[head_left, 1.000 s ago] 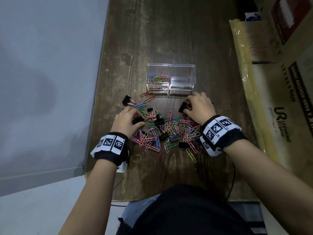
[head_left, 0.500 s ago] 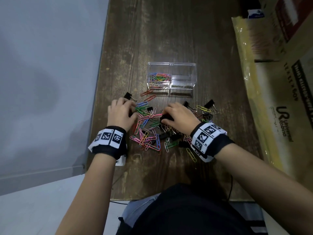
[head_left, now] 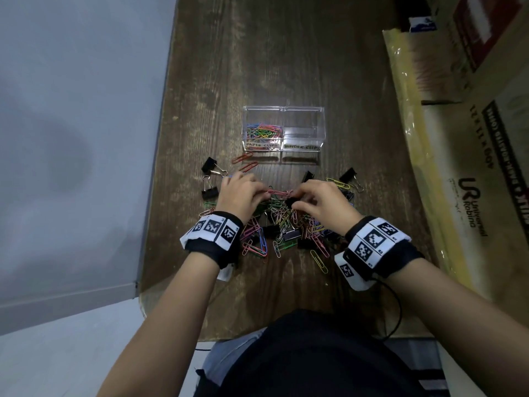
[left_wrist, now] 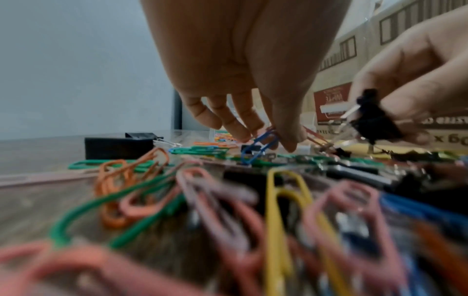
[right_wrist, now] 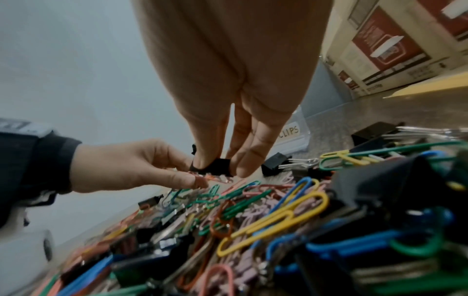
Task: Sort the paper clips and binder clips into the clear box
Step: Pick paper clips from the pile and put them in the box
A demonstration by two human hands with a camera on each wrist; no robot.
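While the left hand [head_left: 243, 193] pinches a few paper clips [left_wrist: 260, 144] (a blue one shows plainly at its fingertips), the right hand [head_left: 323, 202] grips a black binder clip [right_wrist: 215, 165] between thumb and fingers over the mixed pile [head_left: 283, 227] on the desk [head_left: 286, 53]. Beyond them stands the clear box [head_left: 283, 128], its left compartment holding colored paper clips, its right one, labeled for binder clips, bare.

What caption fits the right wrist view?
Right hand pinches a black binder clip above mixed clips while the left hand reaches in.
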